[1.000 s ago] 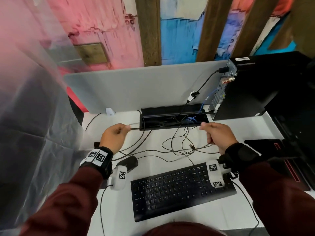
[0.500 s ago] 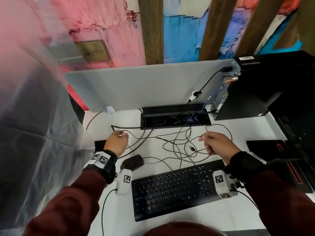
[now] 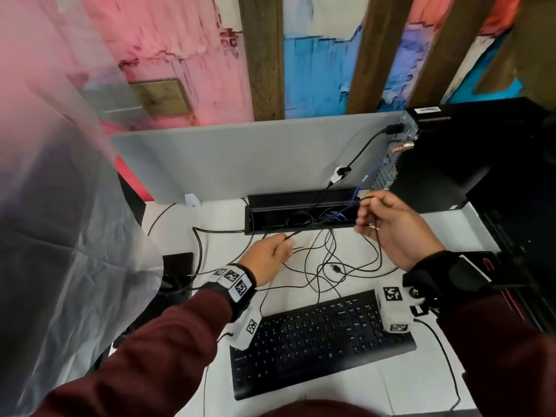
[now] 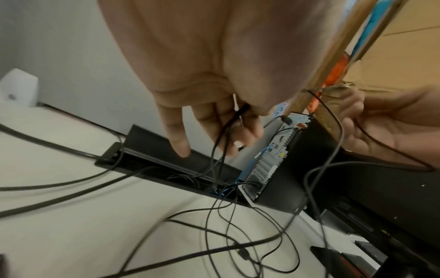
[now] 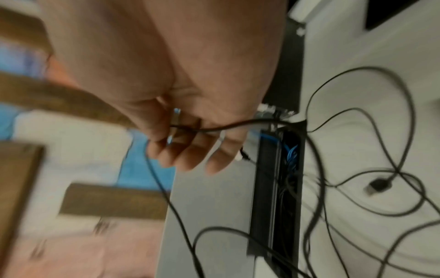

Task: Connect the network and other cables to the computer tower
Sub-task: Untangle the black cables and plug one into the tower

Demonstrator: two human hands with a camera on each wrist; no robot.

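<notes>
a translucent plastic sheet point(image 3: 60, 236) crowds the white surface's point(image 3: 346, 395) left edge. the left hand point(image 3: 266, 257) pinches a thin black cable point(image 3: 319, 225) that runs up and rightward to the right hand point(image 3: 391, 227), whose fingers curl round it. loose cable loops point(image 3: 331, 266) fill the room between the flat black keyboard point(image 3: 319, 341) and the black cable trough point(image 3: 301, 215). the black computer tower point(image 3: 457, 158) stands upright at the far right, its port panel facing left.

An office desk, by the look of it.
You face a grey divider panel point(image 3: 240, 158); keyboard point(image 3: 319, 341) before it, computer tower point(image 3: 451, 158) right of it.
</notes>
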